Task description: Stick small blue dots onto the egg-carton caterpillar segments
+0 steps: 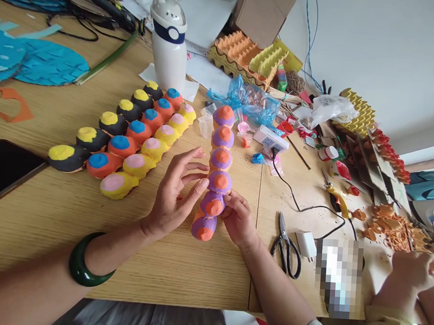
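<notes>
A painted egg-carton strip (221,159) in purple, with an orange tip on each cup, stands lengthwise before me. My right hand (240,218) pinches its right edge near the lower end. At its left side is my left hand (176,192), fingers apart and outstretched; the fingertips and thumb are at the strip's edge, and I cannot tell whether they press on it. Three more strips lie side by side on the table to the left: a black one with yellow tops (107,121), an orange-red one with blue tops (136,130), and a yellow one with pink tops (153,149).
Behind the strips stands a white tumbler (168,56). A phone (8,172) lies at the left, scissors (285,247) and a charger (306,244) at the right. A power strip (271,138) trails a cable. Another person's hands (412,275) work at the far right beside orange scraps (400,230).
</notes>
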A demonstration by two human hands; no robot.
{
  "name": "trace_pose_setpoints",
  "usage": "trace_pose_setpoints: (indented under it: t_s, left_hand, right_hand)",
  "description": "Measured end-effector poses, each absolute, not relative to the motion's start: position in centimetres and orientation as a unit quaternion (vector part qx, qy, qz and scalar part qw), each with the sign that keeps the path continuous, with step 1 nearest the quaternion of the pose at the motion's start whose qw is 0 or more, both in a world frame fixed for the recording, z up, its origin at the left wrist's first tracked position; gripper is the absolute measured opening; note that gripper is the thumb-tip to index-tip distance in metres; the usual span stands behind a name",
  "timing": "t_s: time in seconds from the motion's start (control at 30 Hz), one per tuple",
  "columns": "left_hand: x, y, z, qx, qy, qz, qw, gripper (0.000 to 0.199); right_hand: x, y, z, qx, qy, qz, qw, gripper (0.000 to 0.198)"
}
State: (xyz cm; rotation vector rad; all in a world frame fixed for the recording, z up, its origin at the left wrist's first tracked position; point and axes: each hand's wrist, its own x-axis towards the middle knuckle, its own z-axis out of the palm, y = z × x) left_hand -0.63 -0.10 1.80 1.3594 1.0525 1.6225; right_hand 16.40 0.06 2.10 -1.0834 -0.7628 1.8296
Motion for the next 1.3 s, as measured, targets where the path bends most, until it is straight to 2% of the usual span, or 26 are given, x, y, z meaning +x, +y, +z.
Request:
trace_pose_setpoints:
  t_s: [0.87,1.1,1.17,1.3]
  left_hand:
    - [-0.6,-0.2,1.5,0.55,0.399,0.637,0.365,0.062]
    - [-1.6,1.0,1.6,0.549,0.443,0.65,0.283,0.05]
    - [-2.2,1.7,1.7,0.525,0.436,0.666,0.301,0.05]
    - [-2.7,2.6,1.7,0.452,0.426,0.67,0.407,0.051]
  right_hand:
    - [16.3,-0.2,2.0,-0.438,-0.328,0.724,0.42,0.027]
    - [16.4,-0.3,2.2,-0.444,-0.334,0.724,0.41,0.026]
    - [16.5,-0.3,2.2,-0.443,-0.35,0.722,0.4,0.026]
    - [16.5,-0.5,2.2,-0.432,-0.386,0.737,0.348,0.032]
